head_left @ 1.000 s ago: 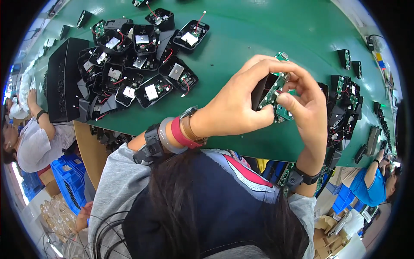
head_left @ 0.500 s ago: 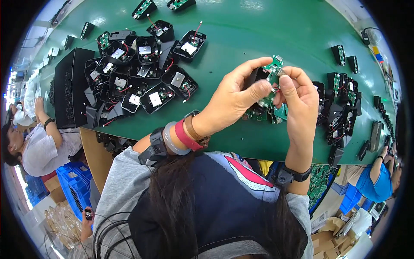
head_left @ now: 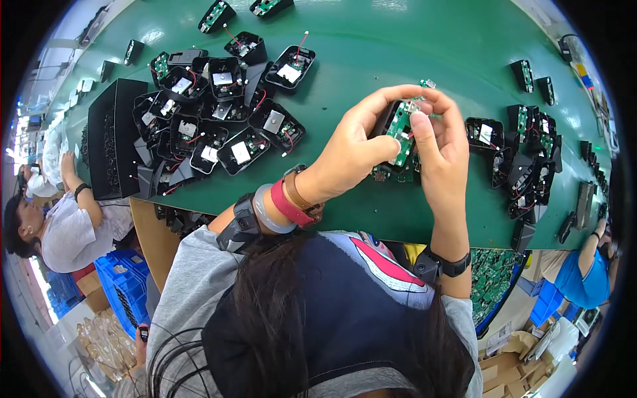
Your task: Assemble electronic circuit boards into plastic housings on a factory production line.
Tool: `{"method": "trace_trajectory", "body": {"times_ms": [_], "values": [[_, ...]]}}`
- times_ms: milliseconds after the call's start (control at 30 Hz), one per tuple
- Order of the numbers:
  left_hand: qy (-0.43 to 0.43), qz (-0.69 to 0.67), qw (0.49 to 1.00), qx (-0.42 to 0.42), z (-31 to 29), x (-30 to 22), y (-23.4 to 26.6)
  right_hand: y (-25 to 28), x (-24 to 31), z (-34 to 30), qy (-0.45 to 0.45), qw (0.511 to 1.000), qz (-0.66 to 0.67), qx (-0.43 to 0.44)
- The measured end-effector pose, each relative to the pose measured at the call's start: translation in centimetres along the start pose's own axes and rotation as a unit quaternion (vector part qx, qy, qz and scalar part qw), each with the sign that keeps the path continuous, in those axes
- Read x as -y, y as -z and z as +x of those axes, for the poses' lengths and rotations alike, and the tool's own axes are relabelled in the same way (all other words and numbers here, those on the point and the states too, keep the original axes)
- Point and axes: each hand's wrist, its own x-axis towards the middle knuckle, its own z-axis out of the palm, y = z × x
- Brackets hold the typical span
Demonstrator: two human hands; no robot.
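Grips a black case (head_left: pixel 386 125) in the left hand (head_left: pixel 350 149), with the thumb on its green board (head_left: pixel 400 123); closes the right hand (head_left: pixel 443 138) about its upper right end. Holds it over the table (head_left: pixel 361 60), near loose boards (head_left: pixel 400 178). Has a left heap (head_left: pixel 223 78) and right heap (head_left: pixel 524 166) of open cases, with other cases (head_left: pixel 216 16) farther off.

Tabletop (head_left: pixel 345 53) smooth, glossy; held casing (head_left: pixel 384 123) matt plastic; its board (head_left: pixel 399 126) slightly shiny with bright metal parts (head_left: pixel 412 107); sleeve (head_left: pixel 186 275) matt cloth; crate (head_left: pixel 135 278) plastic; cartons (head_left: pixel 504 373) matt cardboard.
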Motion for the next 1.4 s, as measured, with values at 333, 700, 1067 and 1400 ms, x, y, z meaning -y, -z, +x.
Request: {"method": "trace_trajectory", "body": {"times_ms": [333, 700, 1067, 1400], "values": [[-0.032, 0.041, 0.998, 0.031, -0.3, 0.7, -0.1, 0.7, 0.1, -0.2, -0.041, 0.991, 0.082, 0.102], [-0.023, 0.005, 1.0, 0.004, -0.4, -0.2, 0.1, 0.1, 0.2, -2.3, -0.105, 0.96, 0.198, 0.17], [-0.133, 0.193, 0.97, -0.06, -0.9, 0.7, -0.4, 1.4, 1.0, -0.4, -0.172, 0.942, 0.181, 0.223], [-0.176, 0.308, 0.92, -0.169, -0.5, -0.6, 0.1, -0.1, 2.8, 17.2, 0.108, 0.901, -0.365, 0.206]]}}
